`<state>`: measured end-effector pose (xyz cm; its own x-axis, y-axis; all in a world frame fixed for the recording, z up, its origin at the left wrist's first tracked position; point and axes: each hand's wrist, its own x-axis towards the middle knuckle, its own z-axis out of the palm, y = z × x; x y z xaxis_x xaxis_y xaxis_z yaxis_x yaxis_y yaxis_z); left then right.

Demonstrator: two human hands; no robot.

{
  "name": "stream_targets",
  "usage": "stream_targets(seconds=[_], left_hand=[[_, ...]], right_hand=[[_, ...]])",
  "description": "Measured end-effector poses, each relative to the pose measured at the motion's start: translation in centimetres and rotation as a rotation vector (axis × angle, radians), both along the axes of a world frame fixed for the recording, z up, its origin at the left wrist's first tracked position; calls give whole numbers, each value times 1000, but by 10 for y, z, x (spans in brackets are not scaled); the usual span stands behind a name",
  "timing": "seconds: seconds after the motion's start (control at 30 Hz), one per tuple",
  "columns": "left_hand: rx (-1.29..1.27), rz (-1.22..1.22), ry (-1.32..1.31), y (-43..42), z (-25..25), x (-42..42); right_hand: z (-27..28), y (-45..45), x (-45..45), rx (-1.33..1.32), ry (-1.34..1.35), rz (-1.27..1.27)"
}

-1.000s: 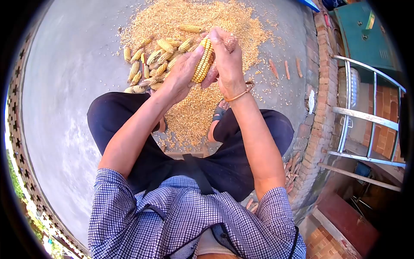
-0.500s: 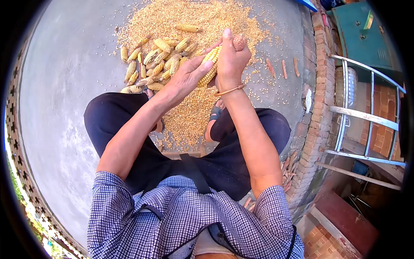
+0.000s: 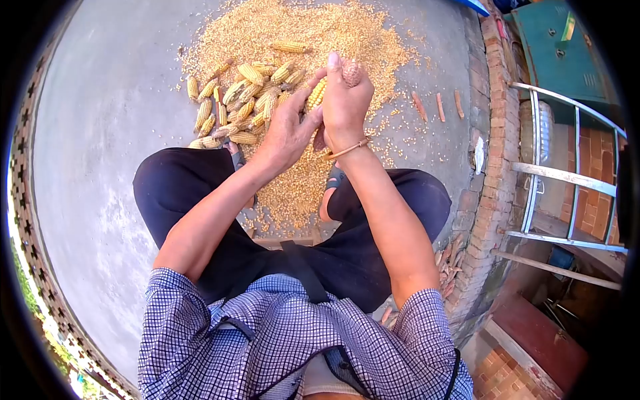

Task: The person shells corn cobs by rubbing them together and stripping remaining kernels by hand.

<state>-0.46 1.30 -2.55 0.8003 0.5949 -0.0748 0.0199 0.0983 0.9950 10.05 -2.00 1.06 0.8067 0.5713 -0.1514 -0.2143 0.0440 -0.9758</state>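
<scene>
My left hand (image 3: 287, 132) is closed around a yellow ear of corn (image 3: 317, 95), whose upper kernels show between the two hands. Pressed close beside it, my right hand (image 3: 347, 110) grips a reddish bare corncob (image 3: 351, 72); its end sticks out past the thumb. Much of the ear is hidden by my fingers. Beyond my left hand lies a pile of corn ears (image 3: 247, 93), partly stripped in rows. Loose yellow kernels (image 3: 293, 190) cover the ground between my feet and farther out.
Several bare cobs (image 3: 440, 107) lie on the concrete to the right, with more cobs (image 3: 450, 267) by my right knee. A low brick edge (image 3: 490, 187) runs along the right, with a metal ladder-like frame (image 3: 567, 177) beyond it. One ear (image 3: 291, 47) rests on the far kernels.
Both hands have moved slightly down and left together with the corn. The ear shows less between them, and my left fingers wrap farther around it.
</scene>
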Motion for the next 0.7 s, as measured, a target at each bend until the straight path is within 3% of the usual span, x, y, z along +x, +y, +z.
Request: stream_targets(seconds=[0.1, 0.33, 0.37, 0.5, 0.6, 0.7], left_hand=[[-17, 45, -36, -3, -4, 1], [-50, -61, -43, -3, 20, -4], [-114, -69, 78, 1, 24, -5], [-338, -62, -132, 10, 8, 5], [-570, 83, -186, 5, 32, 1], [-508, 61, -177, 6, 24, 3]], right_hand=[[-1, 5, -1, -39, -209, -39], [-6, 5, 11, -77, -370, -44], [-9, 6, 17, -72, -290, 31], [4, 8, 24, 83, 162, 139], [7, 2, 26, 185, 253, 295], [8, 2, 13, 176, 141, 261]])
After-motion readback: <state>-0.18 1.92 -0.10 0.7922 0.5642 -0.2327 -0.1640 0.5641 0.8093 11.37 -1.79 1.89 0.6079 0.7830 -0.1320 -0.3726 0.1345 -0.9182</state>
